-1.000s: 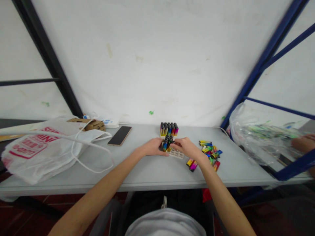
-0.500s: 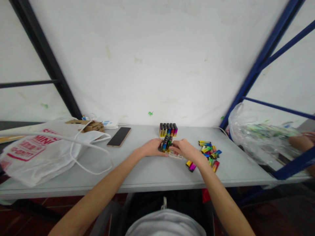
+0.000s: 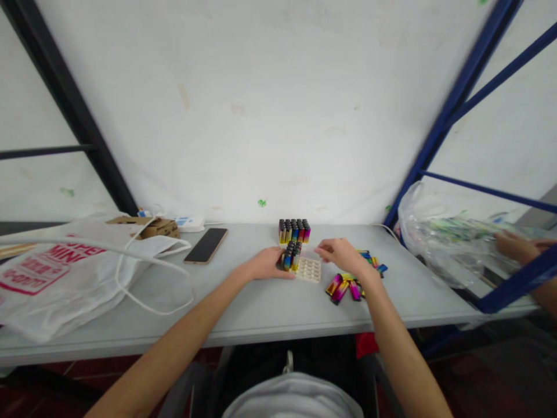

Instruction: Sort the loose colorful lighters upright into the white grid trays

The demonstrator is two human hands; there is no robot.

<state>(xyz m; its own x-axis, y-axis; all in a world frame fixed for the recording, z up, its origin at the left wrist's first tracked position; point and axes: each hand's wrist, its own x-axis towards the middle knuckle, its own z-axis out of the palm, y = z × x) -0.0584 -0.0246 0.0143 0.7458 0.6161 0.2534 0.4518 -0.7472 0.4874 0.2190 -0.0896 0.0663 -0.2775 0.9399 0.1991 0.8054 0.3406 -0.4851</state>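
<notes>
A pale tray with rows of round-cornered slots (image 3: 310,270) lies on the table. Several multicoloured lighters (image 3: 291,256) stand upright at its left end. My left hand (image 3: 267,264) grips that end, its thumb along the near edge and its fingers behind the lighters. To the right of the tray, my right hand (image 3: 342,254) hovers with fingers loosely bent and apart, nothing visible in them. Loose lighters (image 3: 343,287) lie in a pile below and beyond the right wrist, partly covered by it. Behind the tray stands a full block of upright lighters (image 3: 295,231).
On the left are a phone (image 3: 206,245), a white plastic bag (image 3: 73,273), a cardboard box (image 3: 161,227) and a white cable (image 3: 152,310). A clear plastic bag (image 3: 435,249) sits by the blue frame (image 3: 456,116) at right, where another person's hand (image 3: 516,247) shows.
My right hand has left the lighters in the tray and moved right, uncovering the tray's slots. My left hand keeps its place at the tray. The view has shifted slightly.
</notes>
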